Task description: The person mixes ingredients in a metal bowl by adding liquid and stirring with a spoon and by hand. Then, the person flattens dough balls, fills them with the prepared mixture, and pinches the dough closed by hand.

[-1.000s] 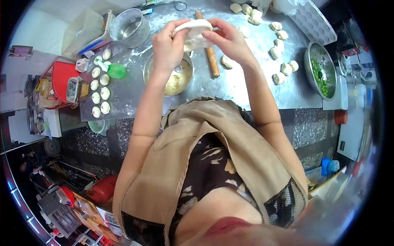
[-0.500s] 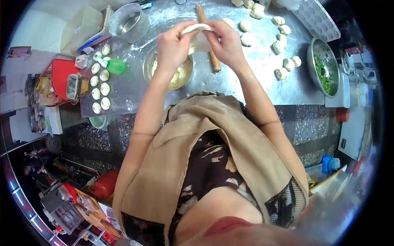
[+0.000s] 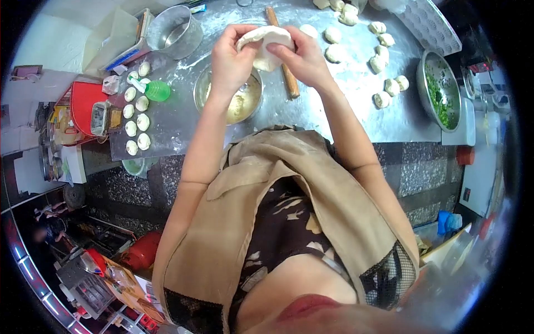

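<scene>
A flat, round piece of dough (image 3: 275, 38) is held up between my two hands over the metal table. My left hand (image 3: 232, 61) grips its left edge, and my right hand (image 3: 306, 58) pinches the right side with the thumb across its face. Behind and below it lies a wooden rolling pin (image 3: 291, 83). Under my left wrist stands a metal bowl (image 3: 257, 103) with a pale yellowish mixture inside. Several dough balls (image 3: 334, 53) sit on the table to the right of my right hand.
Two columns of shaped dough pieces (image 3: 143, 121) and a green spray bottle (image 3: 157, 90) are on the left. A large metal pot (image 3: 177, 36) stands at the back left. At the right edge, a steel bowl (image 3: 455, 114) holds chopped greens. The metal table (image 3: 356, 125) ends just before my waist.
The dough has turned from nearly edge-on to showing its broad face, and it hangs lower between my hands. Both hands still hold it and have shifted slightly.
</scene>
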Tool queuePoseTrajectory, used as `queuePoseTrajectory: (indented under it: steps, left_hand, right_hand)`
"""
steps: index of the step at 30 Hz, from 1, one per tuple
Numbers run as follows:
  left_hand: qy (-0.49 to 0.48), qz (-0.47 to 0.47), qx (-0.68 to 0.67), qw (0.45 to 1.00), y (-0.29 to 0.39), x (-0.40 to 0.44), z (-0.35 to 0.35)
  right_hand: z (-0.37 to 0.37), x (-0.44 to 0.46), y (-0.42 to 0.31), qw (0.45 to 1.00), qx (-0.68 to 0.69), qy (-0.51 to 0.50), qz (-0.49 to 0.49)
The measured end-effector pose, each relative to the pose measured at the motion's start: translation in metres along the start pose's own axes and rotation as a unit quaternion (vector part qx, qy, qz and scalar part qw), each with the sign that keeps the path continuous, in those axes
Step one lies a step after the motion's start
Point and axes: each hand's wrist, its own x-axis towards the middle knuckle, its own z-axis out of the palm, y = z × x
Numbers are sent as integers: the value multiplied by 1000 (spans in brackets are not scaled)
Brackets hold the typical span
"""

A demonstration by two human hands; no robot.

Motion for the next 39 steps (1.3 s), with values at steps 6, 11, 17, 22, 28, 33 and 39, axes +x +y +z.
queuePoseTrajectory:
  steps: [6,11,17,22,28,33,39]
  left_hand:
    - [-51,-88,113,988,-8,0,-13]
    - [25,-48,-53,997,-7,-11,7]
    - [46,-67,9,997,-21,-3,0]
    - [52,-121,-41,990,-16,-14,8]
    - [100,-101,-157,977,-25,-13,12]
    - [-23,-150,0,988,-24,-2,-16]
    - [40,-110,-17,993,-24,-5,-8]
  right_hand:
    - [10,0,-1,997,9,76,-21]
    - [1,-1,15,999,-12,26,28]
    - [14,-3,12,995,42,85,15]
    - [10,-7,19,992,-111,38,-36]
    - [23,-11,33,987,94,67,111]
    - [18,-8,25,995,-93,-13,12]
    - [25,-4,30,992,-48,-30,109]
